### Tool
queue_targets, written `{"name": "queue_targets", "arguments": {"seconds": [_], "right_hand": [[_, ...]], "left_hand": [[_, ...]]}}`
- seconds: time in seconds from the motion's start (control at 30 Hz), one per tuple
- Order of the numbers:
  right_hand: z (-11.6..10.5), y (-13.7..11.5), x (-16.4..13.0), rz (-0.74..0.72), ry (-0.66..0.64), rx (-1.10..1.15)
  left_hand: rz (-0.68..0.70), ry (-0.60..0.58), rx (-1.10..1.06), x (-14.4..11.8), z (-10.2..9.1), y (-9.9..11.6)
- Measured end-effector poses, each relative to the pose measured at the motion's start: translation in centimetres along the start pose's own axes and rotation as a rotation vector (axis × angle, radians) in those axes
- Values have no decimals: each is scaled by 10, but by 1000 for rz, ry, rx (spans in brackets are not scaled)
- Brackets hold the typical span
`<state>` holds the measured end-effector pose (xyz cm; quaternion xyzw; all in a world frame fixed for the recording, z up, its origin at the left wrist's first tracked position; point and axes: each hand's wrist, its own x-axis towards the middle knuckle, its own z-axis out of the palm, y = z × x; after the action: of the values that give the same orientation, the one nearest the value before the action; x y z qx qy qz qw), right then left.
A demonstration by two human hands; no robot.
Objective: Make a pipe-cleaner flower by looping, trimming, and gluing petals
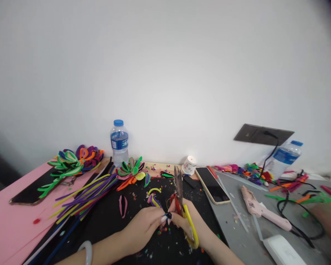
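Note:
My right hand (190, 218) holds scissors (194, 232) with yellow handles; their blades point up and away from me. A small red piece (177, 204) shows beside the blades at my right fingertips; its kind is unclear. My left hand (145, 225) is closed in a pinch, its fingertips meeting those of the right hand. Something small and dark may be between them, but I cannot make it out. Just beyond lie a yellow pipe cleaner piece (154, 190) and a purple and yellow one (153, 201). A pink pipe cleaner loop (123, 206) lies left of them.
Left are long pipe cleaners (85, 197), pipe cleaner flowers (68, 162) and a water bottle (119, 143). A paper cup (189, 165) and a phone (213, 186) stand and lie ahead. Right are a pink glue gun (273, 217), a black cable (288, 200) and another person's arm (327, 221).

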<state>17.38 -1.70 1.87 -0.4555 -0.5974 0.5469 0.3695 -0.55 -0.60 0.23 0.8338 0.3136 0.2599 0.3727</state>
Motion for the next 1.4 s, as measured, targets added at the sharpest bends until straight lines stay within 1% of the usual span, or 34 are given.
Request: {"name": "queue_targets", "arguments": {"seconds": [0.1, 0.2, 0.3, 0.37, 0.47, 0.53, 0.6, 0.7, 0.83, 0.97, 1.13, 1.4], "right_hand": [[-3, -4, 2, -17, 20, -8], [-9, -9, 3, -39, 62, -74], [-16, -13, 2, -66, 114, -278], [-20, -14, 2, -36, 147, -475], [-23, -14, 0, 27, 174, -784], [-23, -14, -1, 56, 158, -928], [-22, -14, -3, 73, 132, -996], [-21, -15, -6, 83, 106, -999], [-20, -16, -9, 98, 40, -921], [-20, -16, -12, 126, -2, -894], [-18, -19, -15, 145, -30, -868], [-13, -17, -15, 193, -61, -785]], "left_hand": [[-50, 74, -57, 0, 0, -3], [-159, 184, -157, 1, 1, -8], [-237, 293, -257, 3, 0, -13], [-256, 363, -260, 4, -3, -14], [-255, 450, -113, 5, -9, -12], [-214, 449, 27, 5, -14, -10], [-147, 416, 157, 4, -17, -8], [-52, 378, 373, 2, -19, -12], [71, 337, 713, 3, -23, -24], [162, 373, 924, 6, -30, -31], [225, 373, 992, 8, -33, -29], [226, 318, 984, 7, -30, -30]]}}
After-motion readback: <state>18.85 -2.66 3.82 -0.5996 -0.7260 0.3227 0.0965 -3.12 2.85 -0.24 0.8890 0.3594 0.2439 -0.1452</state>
